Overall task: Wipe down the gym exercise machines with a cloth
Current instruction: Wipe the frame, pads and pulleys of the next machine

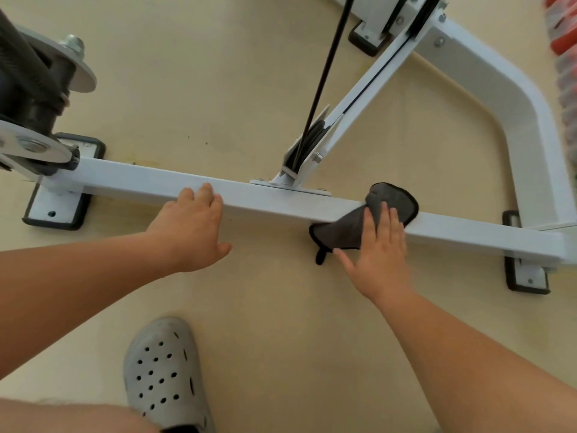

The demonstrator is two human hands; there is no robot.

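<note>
A white square steel bar (150, 182), the base of a gym machine, runs low across the floor from left to right. A dark grey cloth (393, 198) with black edging lies draped over the bar right of centre, one corner hanging toward the floor. My right hand (379, 248) presses flat on the cloth with straight fingers, thumb spread to the left. My left hand (195, 223) rests on the near edge of the bar left of centre, its fingers laid over the top.
A pulley bracket (307, 151) with a black cable rises from the bar's middle. A second white frame arm (487, 76) curves at the right. Black rubber feet (56, 214) sit under the bar ends. Weight-plate hardware (37, 89) stands at the left. My grey clog (165, 376) is on the beige floor.
</note>
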